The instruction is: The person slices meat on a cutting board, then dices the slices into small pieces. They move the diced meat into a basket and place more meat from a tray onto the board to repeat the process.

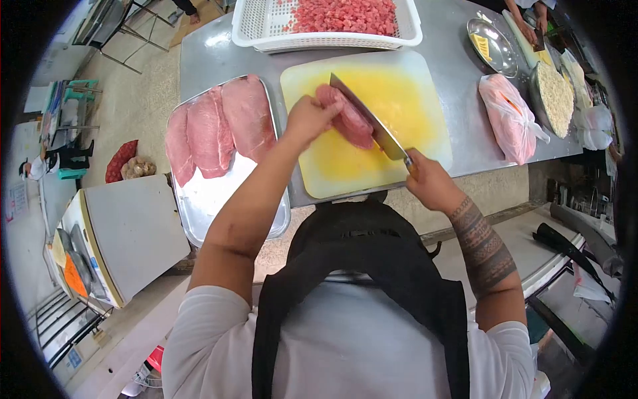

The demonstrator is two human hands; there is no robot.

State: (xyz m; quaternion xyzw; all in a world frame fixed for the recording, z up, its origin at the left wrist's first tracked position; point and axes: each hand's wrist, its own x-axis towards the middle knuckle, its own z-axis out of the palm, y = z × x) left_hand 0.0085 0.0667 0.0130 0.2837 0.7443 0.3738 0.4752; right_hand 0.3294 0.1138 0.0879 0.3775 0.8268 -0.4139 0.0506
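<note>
A piece of raw meat [352,125] lies on the yellow-stained white cutting board [425,86]. My left hand [311,120] is closed on the upper left end of that piece. In my right hand [428,178] is the handle of a cleaver [372,120], its broad blade slanting up and left along the right side of the meat. To the left of the board, a metal tray [216,199] bears several large slabs of raw meat [247,116]. Beyond the board stands a white perforated basket [325,41] with small diced meat [345,16] in it.
On the steel table [465,126], at the right, are a tied plastic bag of something orange-pink [508,120], a metal bowl [508,63] and a pan of pale chopped food [555,96]. At the far right corner, another person's hands [531,30] work with a knife over a board.
</note>
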